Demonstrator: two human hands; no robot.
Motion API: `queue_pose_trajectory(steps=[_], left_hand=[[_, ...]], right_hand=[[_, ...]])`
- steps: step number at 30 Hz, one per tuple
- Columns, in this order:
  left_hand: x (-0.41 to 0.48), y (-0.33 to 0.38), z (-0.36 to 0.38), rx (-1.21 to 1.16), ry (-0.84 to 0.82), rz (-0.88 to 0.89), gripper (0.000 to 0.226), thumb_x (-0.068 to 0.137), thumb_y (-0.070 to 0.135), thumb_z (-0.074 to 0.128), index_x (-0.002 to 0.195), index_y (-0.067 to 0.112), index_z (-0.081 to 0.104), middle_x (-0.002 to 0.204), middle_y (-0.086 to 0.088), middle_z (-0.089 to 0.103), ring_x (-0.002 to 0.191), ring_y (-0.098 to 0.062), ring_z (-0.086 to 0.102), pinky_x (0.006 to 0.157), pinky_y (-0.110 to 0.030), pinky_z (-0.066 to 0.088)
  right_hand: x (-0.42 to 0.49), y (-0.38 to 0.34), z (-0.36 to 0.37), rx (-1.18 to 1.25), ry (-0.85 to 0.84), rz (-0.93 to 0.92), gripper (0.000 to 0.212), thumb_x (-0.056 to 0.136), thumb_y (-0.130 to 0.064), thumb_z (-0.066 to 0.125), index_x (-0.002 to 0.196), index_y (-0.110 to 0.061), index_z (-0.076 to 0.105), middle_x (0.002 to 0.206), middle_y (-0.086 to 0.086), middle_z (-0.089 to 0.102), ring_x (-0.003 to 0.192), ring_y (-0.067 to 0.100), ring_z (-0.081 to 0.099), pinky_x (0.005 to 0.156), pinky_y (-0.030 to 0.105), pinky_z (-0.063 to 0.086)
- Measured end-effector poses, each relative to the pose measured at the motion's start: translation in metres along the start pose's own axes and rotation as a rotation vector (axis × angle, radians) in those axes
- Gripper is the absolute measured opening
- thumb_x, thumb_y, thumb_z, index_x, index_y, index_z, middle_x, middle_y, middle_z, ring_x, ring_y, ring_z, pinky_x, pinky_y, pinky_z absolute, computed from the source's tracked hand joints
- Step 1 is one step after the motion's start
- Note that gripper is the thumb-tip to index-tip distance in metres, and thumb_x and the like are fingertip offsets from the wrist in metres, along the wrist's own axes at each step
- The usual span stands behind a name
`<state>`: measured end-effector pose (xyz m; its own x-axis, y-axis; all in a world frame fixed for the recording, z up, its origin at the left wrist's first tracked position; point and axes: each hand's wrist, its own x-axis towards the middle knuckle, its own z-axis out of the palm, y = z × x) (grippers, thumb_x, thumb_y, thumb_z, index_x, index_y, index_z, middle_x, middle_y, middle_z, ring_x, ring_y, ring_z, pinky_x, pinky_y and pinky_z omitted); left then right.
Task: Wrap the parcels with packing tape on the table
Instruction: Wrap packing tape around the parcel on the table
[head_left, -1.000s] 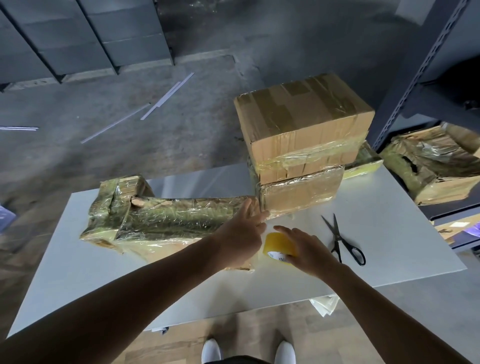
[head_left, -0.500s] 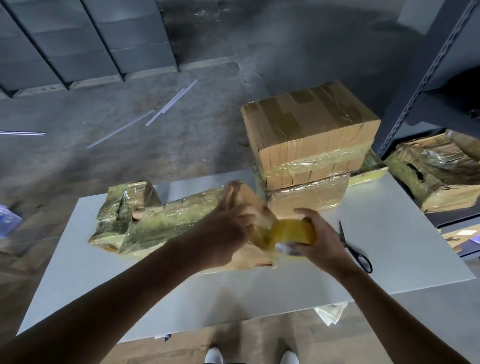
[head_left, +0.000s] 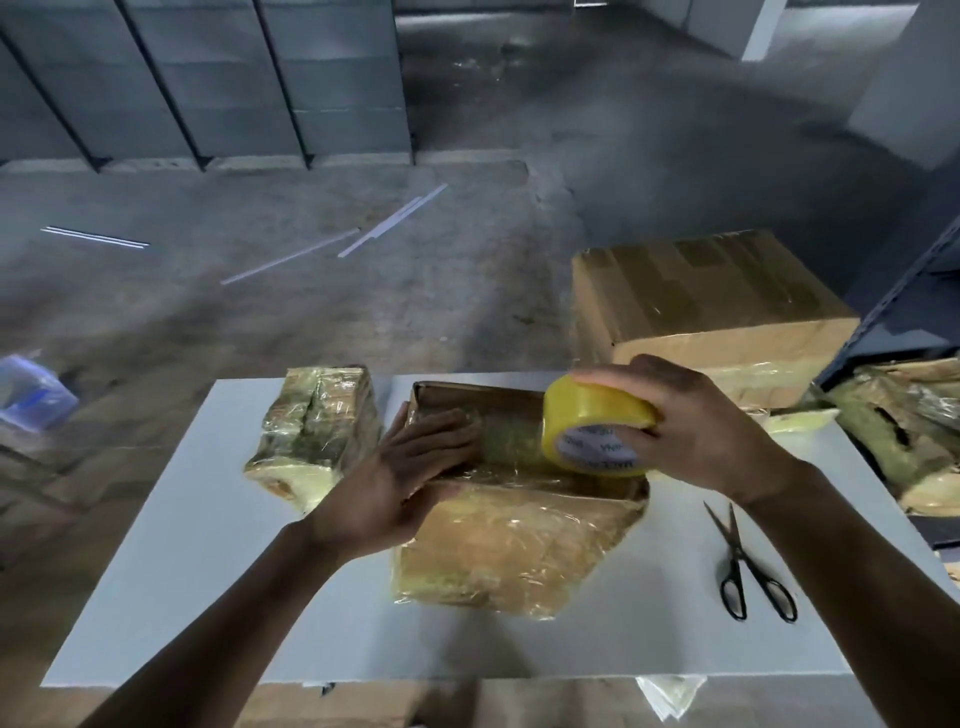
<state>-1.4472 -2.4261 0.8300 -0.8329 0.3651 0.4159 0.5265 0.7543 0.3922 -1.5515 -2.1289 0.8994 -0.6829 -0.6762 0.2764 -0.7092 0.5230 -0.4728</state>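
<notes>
Both hands busy — your left hand (head_left: 410, 467) lies flat, fingers straight, on the parcel (head_left: 514, 535); your right hand (head_left: 696, 421) grips the tape roll (head_left: 587, 415) above it.

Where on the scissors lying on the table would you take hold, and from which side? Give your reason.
Probably by the black handle loops of the scissors, coming from above on the person's side: they lie flat, loops nearest the person, blades pointing away and slightly apart, with bare table around them.
</notes>
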Motion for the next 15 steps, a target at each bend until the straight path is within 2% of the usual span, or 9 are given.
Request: queue_pose_trajectory(steps=[2, 4, 7, 9, 11, 12, 14, 15], left_hand=[[-0.008, -0.01, -0.002, -0.032, 0.023, -0.02, 0.04, 0.096, 0.033, 0.051, 0.125, 0.008, 0.063, 0.135, 0.001, 0.057, 0.137, -0.017, 0.041, 0.105, -0.055, 0.039], [-0.013, -0.017, -0.005, -0.041, 0.022, -0.024, 0.04, 0.096, 0.033, 0.052, 0.125, 0.009, 0.063, 0.136, 0.001, 0.056, 0.137, -0.017, 0.041, 0.105, -0.055, 0.039], [-0.011, -0.023, -0.009, -0.05, -0.008, -0.033, 0.039, 0.092, 0.032, 0.056, 0.125, 0.011, 0.064, 0.138, 0.006, 0.054, 0.138, -0.013, 0.039, 0.107, -0.055, 0.037], [-0.01, -0.027, -0.013, -0.024, -0.019, -0.039, 0.039, 0.091, 0.031, 0.058, 0.125, 0.014, 0.064, 0.138, 0.008, 0.053, 0.137, -0.01, 0.039, 0.11, -0.056, 0.033], [-0.01, -0.03, -0.022, 0.104, -0.057, -0.031, 0.04, 0.087, 0.029, 0.065, 0.125, 0.016, 0.062, 0.137, 0.007, 0.054, 0.135, -0.012, 0.043, 0.111, -0.059, 0.028], [-0.009, -0.029, -0.026, 0.224, -0.084, -0.014, 0.045, 0.083, 0.027, 0.071, 0.125, 0.016, 0.061, 0.136, 0.005, 0.056, 0.132, -0.015, 0.047, 0.111, -0.061, 0.027], [-0.001, -0.019, -0.028, 0.438, -0.151, 0.01, 0.067, 0.068, 0.028, 0.083, 0.128, 0.012, 0.058, 0.13, -0.004, 0.061, 0.125, -0.023, 0.054, 0.108, -0.063, 0.03], [0.002, -0.01, -0.024, 0.472, -0.178, 0.005, 0.079, 0.061, 0.031, 0.086, 0.13, 0.008, 0.055, 0.129, -0.009, 0.06, 0.122, -0.027, 0.055, 0.107, -0.061, 0.033]], right_hand=[[0.007, 0.0, -0.01, -0.185, -0.083, 0.04, 0.068, 0.082, -0.026, 0.068, 0.132, -0.055, 0.032, 0.097, -0.012, 0.047, 0.084, 0.011, 0.048, 0.067, 0.025, 0.038], [0.009, 0.001, -0.017, -0.325, -0.133, 0.046, 0.062, 0.082, -0.033, 0.066, 0.132, -0.053, 0.035, 0.088, -0.016, 0.04, 0.073, 0.007, 0.045, 0.059, 0.018, 0.033], [0.011, -0.004, -0.02, -0.376, -0.199, 0.03, 0.058, 0.083, -0.037, 0.063, 0.135, -0.048, 0.039, 0.078, -0.018, 0.035, 0.064, 0.001, 0.041, 0.054, 0.013, 0.027], [0.015, -0.01, -0.018, -0.404, -0.183, 0.026, 0.058, 0.083, -0.039, 0.062, 0.136, -0.048, 0.038, 0.079, -0.018, 0.033, 0.063, 0.0, 0.039, 0.053, 0.011, 0.025], [0.018, -0.017, -0.014, -0.39, -0.147, 0.005, 0.063, 0.081, -0.038, 0.064, 0.135, -0.052, 0.035, 0.088, -0.02, 0.035, 0.067, 0.003, 0.041, 0.056, 0.008, 0.026], [0.018, -0.019, -0.011, -0.32, -0.118, 0.01, 0.066, 0.079, -0.035, 0.066, 0.132, -0.058, 0.033, 0.095, -0.024, 0.037, 0.076, 0.002, 0.045, 0.059, 0.008, 0.029], [0.016, -0.019, -0.006, -0.106, -0.04, 0.054, 0.07, 0.077, -0.026, 0.07, 0.12, -0.068, 0.034, 0.104, -0.035, 0.042, 0.095, -0.014, 0.044, 0.068, 0.005, 0.036], [0.014, -0.016, -0.003, -0.021, 0.015, 0.082, 0.072, 0.076, -0.022, 0.072, 0.115, -0.07, 0.035, 0.106, -0.042, 0.043, 0.1, -0.021, 0.041, 0.071, 0.003, 0.037]])
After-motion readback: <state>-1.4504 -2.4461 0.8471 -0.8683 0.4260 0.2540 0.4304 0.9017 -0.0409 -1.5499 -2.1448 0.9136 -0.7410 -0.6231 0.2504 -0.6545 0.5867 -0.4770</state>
